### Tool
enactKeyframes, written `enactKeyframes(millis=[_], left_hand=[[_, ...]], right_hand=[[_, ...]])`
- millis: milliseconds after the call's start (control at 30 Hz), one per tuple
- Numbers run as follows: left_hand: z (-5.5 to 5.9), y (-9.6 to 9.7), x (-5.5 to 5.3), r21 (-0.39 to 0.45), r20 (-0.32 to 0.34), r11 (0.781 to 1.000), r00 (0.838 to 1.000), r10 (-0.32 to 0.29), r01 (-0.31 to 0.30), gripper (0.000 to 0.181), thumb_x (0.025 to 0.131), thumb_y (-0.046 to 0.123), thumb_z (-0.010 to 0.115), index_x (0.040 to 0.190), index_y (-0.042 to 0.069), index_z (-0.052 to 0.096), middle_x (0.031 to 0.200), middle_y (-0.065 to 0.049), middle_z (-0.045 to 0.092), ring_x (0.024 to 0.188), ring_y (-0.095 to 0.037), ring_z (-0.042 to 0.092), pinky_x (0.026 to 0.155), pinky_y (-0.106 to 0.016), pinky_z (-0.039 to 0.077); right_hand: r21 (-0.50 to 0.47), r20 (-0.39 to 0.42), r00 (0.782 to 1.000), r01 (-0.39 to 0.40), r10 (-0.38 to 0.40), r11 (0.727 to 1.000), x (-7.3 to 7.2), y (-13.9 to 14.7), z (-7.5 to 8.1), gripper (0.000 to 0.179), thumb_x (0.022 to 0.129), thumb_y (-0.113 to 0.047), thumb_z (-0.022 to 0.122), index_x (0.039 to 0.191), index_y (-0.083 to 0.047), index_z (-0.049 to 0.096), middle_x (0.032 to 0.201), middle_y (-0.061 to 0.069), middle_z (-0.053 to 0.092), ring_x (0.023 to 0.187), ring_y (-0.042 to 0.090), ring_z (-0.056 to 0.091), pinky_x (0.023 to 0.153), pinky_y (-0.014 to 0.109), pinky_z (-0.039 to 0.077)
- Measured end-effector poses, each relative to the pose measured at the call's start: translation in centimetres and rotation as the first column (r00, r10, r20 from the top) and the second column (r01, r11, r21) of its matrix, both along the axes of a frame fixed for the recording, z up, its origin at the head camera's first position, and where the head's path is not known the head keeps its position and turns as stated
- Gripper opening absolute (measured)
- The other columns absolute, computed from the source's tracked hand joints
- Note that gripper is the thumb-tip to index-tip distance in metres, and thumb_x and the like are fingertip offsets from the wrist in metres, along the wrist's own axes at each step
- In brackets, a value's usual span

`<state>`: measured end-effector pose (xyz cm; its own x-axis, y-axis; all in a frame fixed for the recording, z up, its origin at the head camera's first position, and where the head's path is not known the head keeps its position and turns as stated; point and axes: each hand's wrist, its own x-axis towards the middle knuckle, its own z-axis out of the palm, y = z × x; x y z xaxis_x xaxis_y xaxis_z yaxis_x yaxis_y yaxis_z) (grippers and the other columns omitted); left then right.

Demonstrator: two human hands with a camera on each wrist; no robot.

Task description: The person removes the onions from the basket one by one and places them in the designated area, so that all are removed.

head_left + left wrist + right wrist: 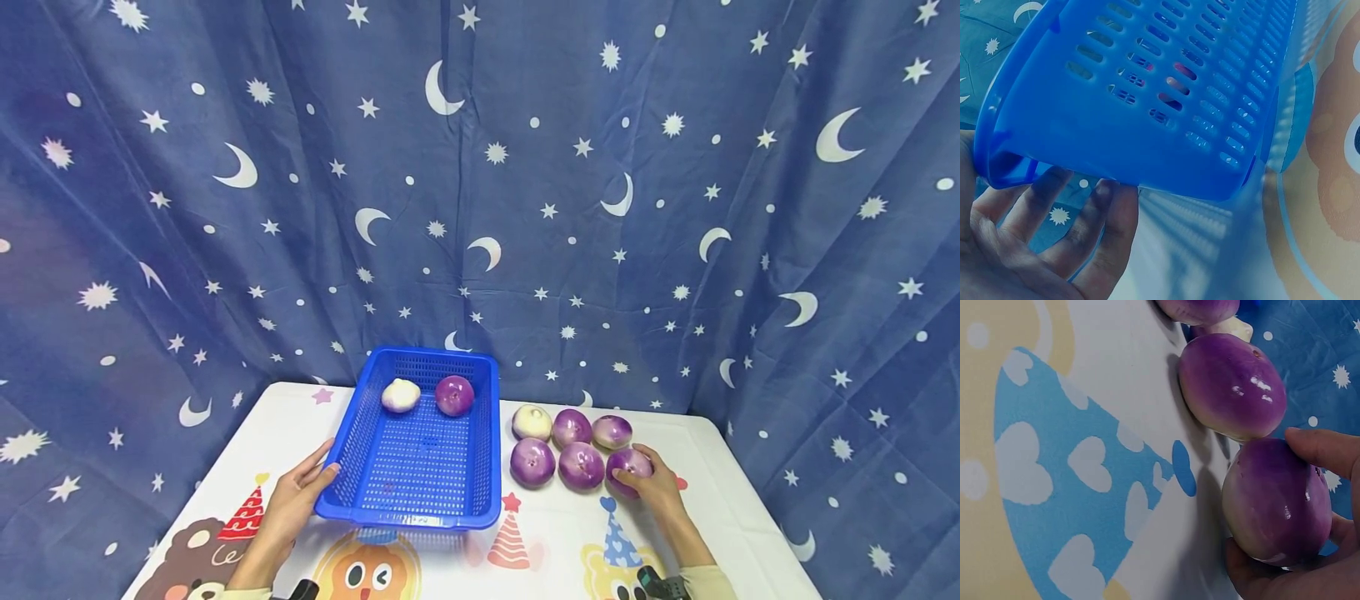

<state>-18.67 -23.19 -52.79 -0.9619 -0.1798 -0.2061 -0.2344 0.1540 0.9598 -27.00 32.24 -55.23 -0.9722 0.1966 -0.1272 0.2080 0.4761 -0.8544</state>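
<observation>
A blue plastic basket stands on the table, a white turnip and a purple one inside near its far end. My left hand grips its left rim near the front corner; in the left wrist view the fingers reach under the rim against the slotted wall. My right hand holds the front right purple turnip of a two-row group, thumb and fingers round it. Beside it sits another purple turnip. A mostly white turnip is at the group's back left.
A white tablecloth with cartoon animals and party hats covers the table. Behind it hangs a dark blue curtain with moons and stars. The turnip group lies just right of the basket, a purple turnip nearest its wall.
</observation>
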Motion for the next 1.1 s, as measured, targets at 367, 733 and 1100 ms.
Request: enactKeyframes(millis=[367,733,1100], left_hand=[[0.1,0.0,0.0,-0.022,-0.004,1.000,1.000,-0.010,0.010,0.064,0.098,0.040,0.059,0.154,0.023,0.034,0.149,-0.018,0.044,0.122,-0.034,0.061,0.083,-0.023,0.055],[-0.1,-0.2,0.0,-0.008,-0.001,1.000,1.000,-0.009,0.009,0.063,0.098,0.039,0.059,0.154,0.023,0.035,0.149,-0.017,0.044,0.121,-0.032,0.063,0.079,-0.020,0.054],[-0.2,-0.1,-0.1,-0.024,0.002,1.000,1.000,-0.004,0.004,0.063,0.098,0.042,0.058,0.153,0.024,0.035,0.148,-0.017,0.045,0.122,-0.034,0.061,0.087,-0.030,0.056]], right_hand=[[-0.036,0.033,0.999,-0.018,0.020,0.999,-0.1,0.2,-0.7,0.082,0.085,-0.024,0.073,0.150,-0.006,0.028,0.149,0.033,0.033,0.135,0.050,0.037,0.111,0.062,0.031],[-0.025,-0.042,0.999,0.013,-0.014,1.000,1.1,0.5,1.3,0.073,0.090,-0.017,0.068,0.151,-0.005,0.029,0.153,0.027,0.034,0.138,0.045,0.040,0.109,0.050,0.041],[-0.092,-0.189,0.980,0.043,-0.059,0.995,2.3,-1.1,6.0,0.067,0.090,-0.010,0.068,0.149,-0.010,0.035,0.152,0.017,0.040,0.138,0.035,0.043,0.078,-0.003,0.037]])
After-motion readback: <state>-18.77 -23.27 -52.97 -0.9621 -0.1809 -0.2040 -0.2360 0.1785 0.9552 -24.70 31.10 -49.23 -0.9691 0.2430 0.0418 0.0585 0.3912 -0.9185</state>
